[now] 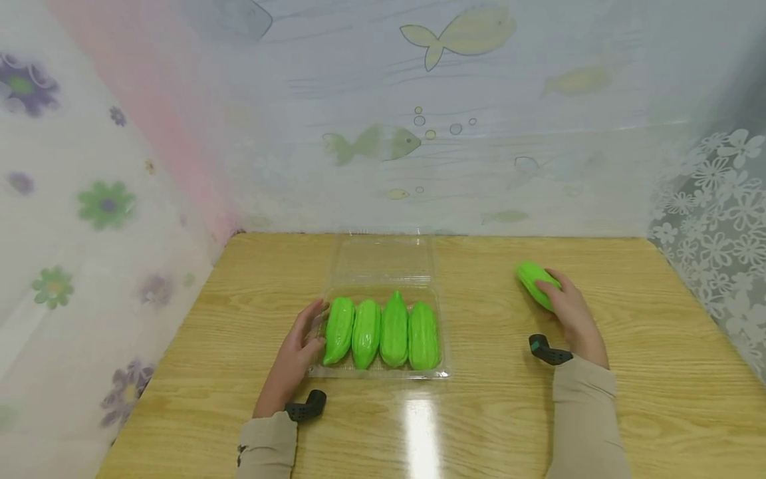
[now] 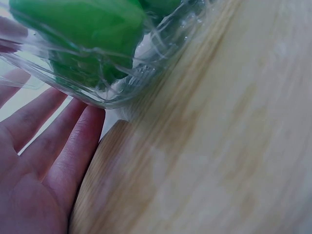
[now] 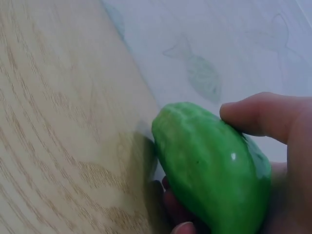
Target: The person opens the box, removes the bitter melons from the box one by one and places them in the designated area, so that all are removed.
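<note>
A clear plastic clamshell box (image 1: 383,374) lies on the table with its lid (image 1: 383,259) folded back. Several bright green, ridged bitter melons (image 1: 366,332) sit side by side in it. My left hand (image 1: 293,352) is at the box's left side; in the left wrist view its fairly straight fingers (image 2: 73,146) touch the plastic rim. Off to the right, my right hand (image 1: 571,316) grips another bitter melon (image 1: 532,279) between thumb and fingers. The right wrist view shows this bitter melon (image 3: 204,161) up close, bumpy and shiny, with the thumb on its upper side.
The wood-grain table (image 1: 491,399) ends at a wall covering (image 1: 479,179) with fish prints at the back. A flower-patterned covering (image 1: 108,299) borders the left side, and a white-flowered one (image 1: 718,219) the right. Dark camera mounts (image 1: 547,349) sit at both wrists.
</note>
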A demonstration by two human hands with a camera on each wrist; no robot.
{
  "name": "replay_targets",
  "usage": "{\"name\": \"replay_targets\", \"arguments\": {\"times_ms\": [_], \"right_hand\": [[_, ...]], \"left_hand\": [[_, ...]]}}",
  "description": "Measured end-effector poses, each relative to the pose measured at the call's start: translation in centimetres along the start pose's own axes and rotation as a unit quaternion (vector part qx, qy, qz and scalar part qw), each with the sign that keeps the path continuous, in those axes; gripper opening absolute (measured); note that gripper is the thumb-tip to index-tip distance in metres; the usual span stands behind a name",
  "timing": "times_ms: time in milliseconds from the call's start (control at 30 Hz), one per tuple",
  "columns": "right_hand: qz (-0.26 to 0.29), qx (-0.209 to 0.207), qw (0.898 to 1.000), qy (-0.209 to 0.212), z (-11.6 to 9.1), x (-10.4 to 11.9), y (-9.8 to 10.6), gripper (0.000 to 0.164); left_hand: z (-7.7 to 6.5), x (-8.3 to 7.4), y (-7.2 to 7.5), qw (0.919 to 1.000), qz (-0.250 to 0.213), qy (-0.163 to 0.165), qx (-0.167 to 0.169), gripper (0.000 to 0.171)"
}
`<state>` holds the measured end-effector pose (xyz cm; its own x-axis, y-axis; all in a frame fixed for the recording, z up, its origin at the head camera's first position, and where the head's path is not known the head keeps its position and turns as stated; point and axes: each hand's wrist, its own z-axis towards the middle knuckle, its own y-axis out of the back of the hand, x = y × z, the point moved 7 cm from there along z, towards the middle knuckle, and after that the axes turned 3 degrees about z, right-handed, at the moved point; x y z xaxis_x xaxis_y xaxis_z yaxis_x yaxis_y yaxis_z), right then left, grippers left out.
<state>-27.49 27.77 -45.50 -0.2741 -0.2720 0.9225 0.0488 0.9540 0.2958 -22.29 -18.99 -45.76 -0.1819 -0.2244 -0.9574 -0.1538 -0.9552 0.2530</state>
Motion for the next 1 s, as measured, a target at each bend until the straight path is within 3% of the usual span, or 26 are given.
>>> {"name": "replay_targets", "arguments": {"times_ms": [500, 1000], "right_hand": [[-0.034, -0.045, 0.998, 0.020, -0.12, 0.08, 0.72, 0.072], [-0.071, -0.065, 0.995, -0.013, -0.32, -0.30, 0.97, 0.081]], "left_hand": [[0.08, -0.15, 0.05, 0.9998, 0.015, -0.004, 0.009, 0.065], [0.08, -0.28, 0.07, 0.9999, 0.011, 0.012, 0.002, 0.066]]}}
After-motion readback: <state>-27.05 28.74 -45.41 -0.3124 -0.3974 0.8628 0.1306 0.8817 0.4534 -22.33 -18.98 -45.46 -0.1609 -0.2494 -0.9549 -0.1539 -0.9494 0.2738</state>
